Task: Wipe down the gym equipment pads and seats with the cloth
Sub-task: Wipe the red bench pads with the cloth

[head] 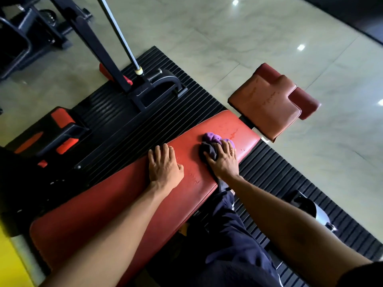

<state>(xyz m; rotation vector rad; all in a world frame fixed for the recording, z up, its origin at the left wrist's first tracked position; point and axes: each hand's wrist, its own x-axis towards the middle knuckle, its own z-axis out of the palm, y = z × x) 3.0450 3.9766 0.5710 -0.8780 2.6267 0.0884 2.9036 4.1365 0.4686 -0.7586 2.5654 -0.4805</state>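
Pale tiles [207, 38] surround the red surface [103, 214]. Left hand [164, 165] braces flat; right hand [224, 160], fingers spread, presses the cloth [211, 138]. Overlapping strokes would suit.

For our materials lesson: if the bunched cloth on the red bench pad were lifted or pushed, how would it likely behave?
The cloth is bunched in folds, so likely floppy and light. Pressed by the right hand, it probably slides easily on the smooth bench pad.
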